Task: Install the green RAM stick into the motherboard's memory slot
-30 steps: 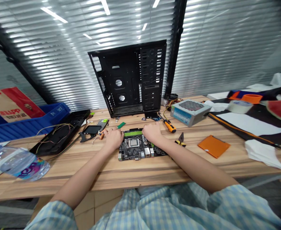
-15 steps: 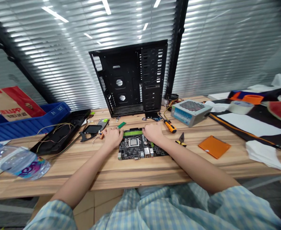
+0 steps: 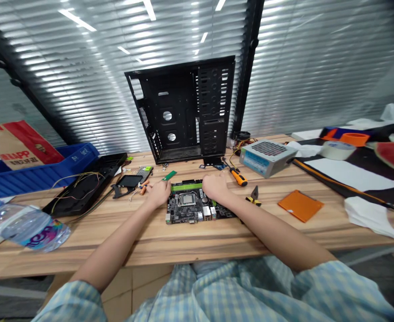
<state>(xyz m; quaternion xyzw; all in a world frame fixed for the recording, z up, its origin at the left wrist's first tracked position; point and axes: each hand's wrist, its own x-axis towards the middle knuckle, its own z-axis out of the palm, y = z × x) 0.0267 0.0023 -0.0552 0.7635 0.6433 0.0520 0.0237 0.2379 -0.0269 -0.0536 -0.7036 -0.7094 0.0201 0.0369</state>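
A dark computer motherboard (image 3: 186, 210) lies flat on the wooden table in front of me. It has green memory slots (image 3: 186, 187) along its far edge and a silver processor (image 3: 187, 199) in its socket. My left hand (image 3: 159, 193) grips the board's left far corner, its thumb side by the end of the slots. At the other end of the slots, my right hand (image 3: 214, 187) is closed on the far edge; its fingertips are mostly hidden. A green memory stick (image 3: 170, 175) lies just beyond my left hand. Orange cylinders (image 3: 143, 188) sit left of its fingers.
Behind the board stands an open black computer case (image 3: 180, 112). To the right are a screwdriver (image 3: 238, 177), pliers (image 3: 254, 195), a power supply (image 3: 267, 156) and an orange square panel (image 3: 300, 205). On the left lie a plastic bottle (image 3: 25, 227), a blue bin (image 3: 72, 163) and a black panel (image 3: 79, 192).
The motherboard has shifted very slightly right. My right hand has moved a little right along the far edge, and my left hand has drawn back slightly, uncovering more of the green memory stick.
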